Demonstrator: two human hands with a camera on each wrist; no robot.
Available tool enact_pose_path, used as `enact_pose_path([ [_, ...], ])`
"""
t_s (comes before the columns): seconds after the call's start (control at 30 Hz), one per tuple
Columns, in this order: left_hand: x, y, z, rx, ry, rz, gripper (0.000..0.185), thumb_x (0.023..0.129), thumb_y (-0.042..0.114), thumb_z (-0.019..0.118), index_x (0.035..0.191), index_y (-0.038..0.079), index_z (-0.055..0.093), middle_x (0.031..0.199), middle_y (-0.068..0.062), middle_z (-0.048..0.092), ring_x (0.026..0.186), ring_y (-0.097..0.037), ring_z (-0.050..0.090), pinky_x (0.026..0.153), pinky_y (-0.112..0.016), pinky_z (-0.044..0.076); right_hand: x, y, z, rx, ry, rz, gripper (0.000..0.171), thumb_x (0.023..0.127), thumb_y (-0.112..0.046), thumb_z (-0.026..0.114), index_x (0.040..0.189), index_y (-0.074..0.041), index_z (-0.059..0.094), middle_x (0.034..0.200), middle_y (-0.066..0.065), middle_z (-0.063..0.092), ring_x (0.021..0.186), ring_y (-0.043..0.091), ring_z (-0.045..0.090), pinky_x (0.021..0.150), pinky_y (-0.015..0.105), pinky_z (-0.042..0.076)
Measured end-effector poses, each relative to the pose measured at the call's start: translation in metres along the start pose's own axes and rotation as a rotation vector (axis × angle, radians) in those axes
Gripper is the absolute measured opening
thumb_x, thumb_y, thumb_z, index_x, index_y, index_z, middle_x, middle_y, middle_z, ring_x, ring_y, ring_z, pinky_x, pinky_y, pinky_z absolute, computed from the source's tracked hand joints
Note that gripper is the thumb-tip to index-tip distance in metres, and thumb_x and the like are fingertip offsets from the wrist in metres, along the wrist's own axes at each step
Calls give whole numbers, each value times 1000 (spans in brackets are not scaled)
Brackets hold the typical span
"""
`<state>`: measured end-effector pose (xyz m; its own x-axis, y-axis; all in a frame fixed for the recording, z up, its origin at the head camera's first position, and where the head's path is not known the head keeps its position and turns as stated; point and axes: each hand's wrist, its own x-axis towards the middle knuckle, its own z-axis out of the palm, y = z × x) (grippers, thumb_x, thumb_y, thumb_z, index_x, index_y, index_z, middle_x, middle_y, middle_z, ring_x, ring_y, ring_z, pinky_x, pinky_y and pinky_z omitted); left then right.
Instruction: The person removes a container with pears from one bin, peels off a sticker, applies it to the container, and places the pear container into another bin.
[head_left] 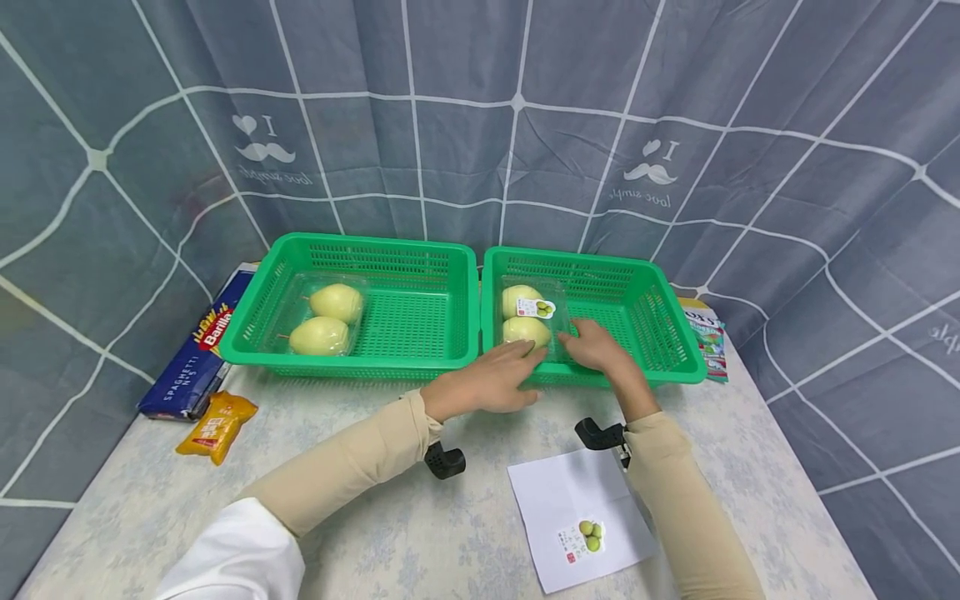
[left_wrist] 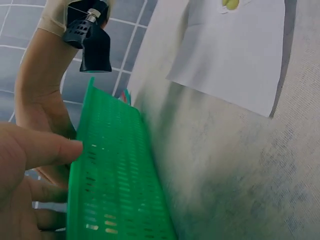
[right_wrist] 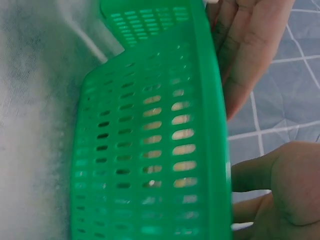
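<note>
A clear plastic pack of two pale yellow-green pears [head_left: 525, 333] lies at the left end of the right green basket [head_left: 678, 333]. A white label with a fruit picture [head_left: 536, 308] is on top of the pack. My left hand [head_left: 501, 382] reaches over the front rim, its fingertips at the pack's lower pear. In the left wrist view its thumb [left_wrist: 50, 151] lies by the rim. My right hand [head_left: 600, 346] dips into the basket at the pack's right edge, with loosely bent fingers. The rim and basket wall partly hide the fingertips in the right wrist view.
A left green basket [head_left: 408, 362] holds another clear pack of two pears [head_left: 321, 335]. White paper with a fruit sticker [head_left: 591, 537] lies in front. A blue spaghetti box [head_left: 187, 367] and orange packet [head_left: 217, 427] are at left; a colourful packet [head_left: 708, 342] is at right.
</note>
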<state>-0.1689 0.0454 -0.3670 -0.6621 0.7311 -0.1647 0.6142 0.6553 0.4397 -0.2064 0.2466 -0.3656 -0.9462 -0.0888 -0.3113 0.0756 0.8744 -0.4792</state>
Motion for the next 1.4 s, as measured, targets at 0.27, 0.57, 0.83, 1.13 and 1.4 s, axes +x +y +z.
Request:
enact_pose_path([
  [0.27, -25, -25, -24, -236, -62, 120, 61, 104, 29, 55, 155, 3, 36, 161, -16, 37, 151, -32, 33, 123, -48, 32, -13, -23, -2, -11, 60, -81, 65, 107, -32, 43, 156, 7, 26, 163, 32, 18, 152, 50, 16, 123, 64, 19],
  [0.57, -75, -98, -59, -733, 2, -64, 54, 105, 31, 52, 155, 15, 38, 156, -13, 45, 146, -33, 43, 121, -55, 33, -25, -57, 3, -61, 70, -182, 66, 106, -35, 45, 158, 1, 26, 166, 28, 13, 155, 45, 13, 124, 63, 20],
  [0.83, -129, -184, -82, -756, 429, -418, 63, 108, 31, 44, 161, 8, 21, 163, -25, 26, 148, -45, 30, 119, -62, 31, -29, -77, 12, -62, 55, -254, 64, 105, -34, 48, 157, 0, 30, 168, 24, 12, 155, 44, 15, 123, 64, 22],
  [1.13, -153, -219, -79, -459, 543, -693, 67, 106, 27, 42, 159, -3, 14, 160, -35, 20, 147, -54, 22, 117, -67, 27, -27, -101, 27, -64, 61, -309, 63, 104, -34, 52, 156, -2, 34, 168, 22, 13, 156, 39, 15, 124, 59, 24],
  [1.4, -140, -205, -78, -476, 429, -708, 71, 106, 33, 41, 160, -1, 9, 163, -33, 17, 148, -52, 22, 117, -66, 29, -16, -122, 48, 11, 70, -381, 59, 104, -32, 54, 152, -2, 40, 166, 20, 24, 156, 36, 20, 125, 55, 25],
])
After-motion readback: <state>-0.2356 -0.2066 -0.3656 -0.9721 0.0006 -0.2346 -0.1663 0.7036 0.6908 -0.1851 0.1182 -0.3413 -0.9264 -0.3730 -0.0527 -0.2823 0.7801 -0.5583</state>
